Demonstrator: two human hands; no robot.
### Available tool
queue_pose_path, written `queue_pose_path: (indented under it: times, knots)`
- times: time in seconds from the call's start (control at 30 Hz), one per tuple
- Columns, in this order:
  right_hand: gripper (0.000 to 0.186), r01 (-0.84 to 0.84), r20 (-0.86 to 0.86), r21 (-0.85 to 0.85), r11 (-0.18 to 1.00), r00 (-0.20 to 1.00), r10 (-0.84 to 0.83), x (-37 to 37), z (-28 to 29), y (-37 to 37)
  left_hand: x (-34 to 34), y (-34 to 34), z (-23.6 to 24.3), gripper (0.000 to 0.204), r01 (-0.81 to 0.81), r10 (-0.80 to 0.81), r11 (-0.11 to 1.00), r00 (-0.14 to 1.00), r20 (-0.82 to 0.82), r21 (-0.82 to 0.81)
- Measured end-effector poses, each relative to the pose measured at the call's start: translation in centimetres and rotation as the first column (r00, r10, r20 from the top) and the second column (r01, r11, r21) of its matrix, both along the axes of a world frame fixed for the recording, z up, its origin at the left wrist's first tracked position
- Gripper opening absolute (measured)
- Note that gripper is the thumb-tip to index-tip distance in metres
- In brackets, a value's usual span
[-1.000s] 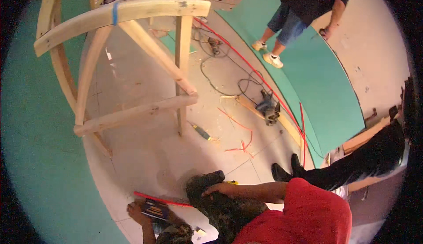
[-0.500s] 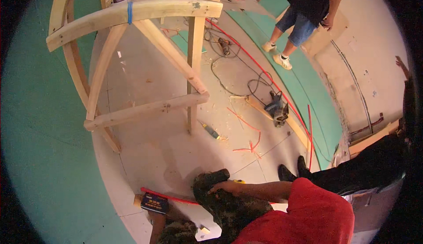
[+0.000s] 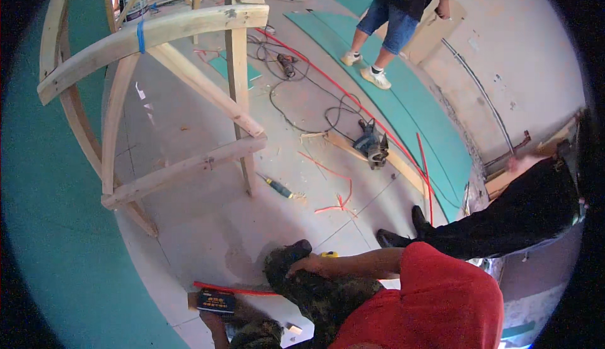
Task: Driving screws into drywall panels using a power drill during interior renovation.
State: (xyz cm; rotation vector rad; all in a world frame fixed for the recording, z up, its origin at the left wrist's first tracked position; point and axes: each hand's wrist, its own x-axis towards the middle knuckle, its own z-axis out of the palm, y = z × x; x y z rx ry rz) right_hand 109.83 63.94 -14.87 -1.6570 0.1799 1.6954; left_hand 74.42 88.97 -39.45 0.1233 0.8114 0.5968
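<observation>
My left hand is low in the picture, closed on a small dark box with yellow print. Most of its fingers are hidden by the box. A pale brown piece shows at the box's left end; I cannot tell if it belongs to it. Across my bent knee, in camouflage trousers, lies my right hand, holding nothing, its fingers laid over the cloth. Just beyond that hand is a small yellow object on the floor. A red strip runs between the box and my knee.
A timber frame stands ahead on the left. A yellow-and-dark screwdriver-like tool, a corded power saw and a drill lie on the floor. One person stands on green board; another, in black trousers, is close at right.
The whole view has shifted, so the timber frame and floor tools appear farther left. At right, the black-clothed person's hand has come down from the wall. My hands keep their places on box and knee.
</observation>
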Motion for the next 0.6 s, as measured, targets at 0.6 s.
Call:
queue_pose_path:
  times: [0.6]
  knots:
    - [0.027,-0.245,0.065,0.397,0.885,0.969,0.239,-4.7,11.1,6.9,-11.8,-2.8,31.7,0.024,0.134,0.459,0.666,0.703,-0.544,0.734]
